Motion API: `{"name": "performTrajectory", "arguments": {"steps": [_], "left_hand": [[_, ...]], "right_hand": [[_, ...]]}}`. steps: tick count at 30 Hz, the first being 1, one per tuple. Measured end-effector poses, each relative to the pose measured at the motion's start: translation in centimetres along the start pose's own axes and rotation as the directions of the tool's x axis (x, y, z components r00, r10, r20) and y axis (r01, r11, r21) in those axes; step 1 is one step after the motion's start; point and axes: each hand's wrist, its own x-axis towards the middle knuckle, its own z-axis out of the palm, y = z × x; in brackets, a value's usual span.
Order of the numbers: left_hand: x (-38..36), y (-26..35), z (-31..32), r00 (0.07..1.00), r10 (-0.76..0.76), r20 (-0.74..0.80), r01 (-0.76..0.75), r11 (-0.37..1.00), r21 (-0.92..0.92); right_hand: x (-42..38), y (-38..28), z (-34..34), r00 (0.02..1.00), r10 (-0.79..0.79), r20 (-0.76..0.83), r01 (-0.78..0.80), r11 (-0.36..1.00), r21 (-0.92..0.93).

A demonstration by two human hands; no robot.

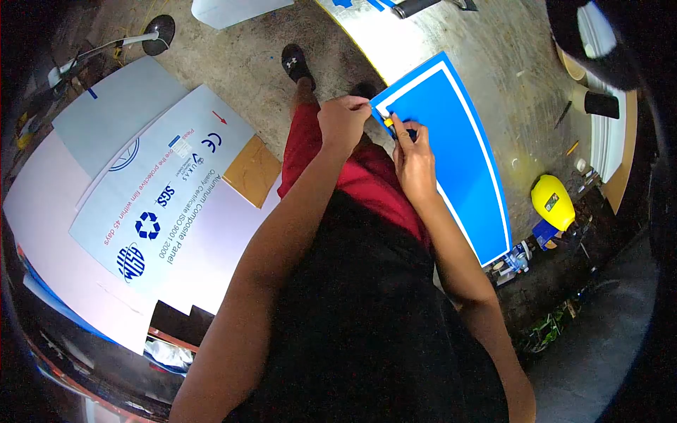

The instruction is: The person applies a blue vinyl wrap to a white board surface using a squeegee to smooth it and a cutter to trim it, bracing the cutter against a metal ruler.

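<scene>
Blue flat panel with a white border stripe (462, 141) lies on the grey, worn tabletop (493, 77), its near corner by the tabletop's edge. Left hand (343, 121): thumb and fingers pressed together at that corner (whatever they may pinch is too small to tell). Right hand (415, 161): fingers bent and closed round a small tool with a yellow part (388, 123), probably a cutter, held over the white stripe just beside the left fingertips. The two hands are near each other, apart.

Farther right on the tabletop: a bright yellow rounded object (552, 202) with a dark label, and a thin yellow pencil-like stick (572, 148). At the tabletop's far end, a dark-handled tool (416, 7). On the person's left, well apart from the panel: a large pale sheet printed "Aluminum Composite Panel" (185, 185), beside a brown rectangular piece (255, 173).
</scene>
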Motion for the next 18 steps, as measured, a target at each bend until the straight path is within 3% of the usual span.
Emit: {"name": "performTrajectory", "arguments": {"steps": [6, 9, 10, 13, 15, 18], "left_hand": [[0.0, 0.0, -0.1, 1.0, -0.002, 0.0, 0.002, 1.0, -0.014], [0.4, -0.6, -0.1, 0.999, -0.008, 0.041, 0.009, 0.999, -0.034], [0.5, -1.0, 0.0, 0.999, -0.006, 0.044, 0.008, 0.999, -0.033], [1.0, -1.4, -0.1, 0.999, -0.003, 0.052, 0.006, 0.998, -0.069], [1.1, -1.3, -0.3, 0.974, -0.197, 0.114, 0.21, 0.971, -0.111], [1.3, -1.7, -0.4, 0.976, -0.164, 0.141, 0.192, 0.956, -0.221]], "right_hand": [[-0.3, 0.3, 0.0, 0.999, -0.009, -0.037, 0.01, 0.999, 0.036], [0.5, -0.2, -1.0, 0.967, -0.019, -0.255, 0.046, 0.994, 0.098], [1.0, -0.3, -1.1, 0.966, -0.017, -0.257, 0.043, 0.994, 0.098], [3.1, -1.2, -1.0, 0.955, 0.152, -0.253, -0.114, 0.981, 0.159], [4.6, -1.8, -0.4, 0.957, 0.174, -0.234, -0.139, 0.978, 0.158], [6.3, -2.4, 1.0, 0.955, 0.171, -0.24, -0.142, 0.98, 0.136]]}}
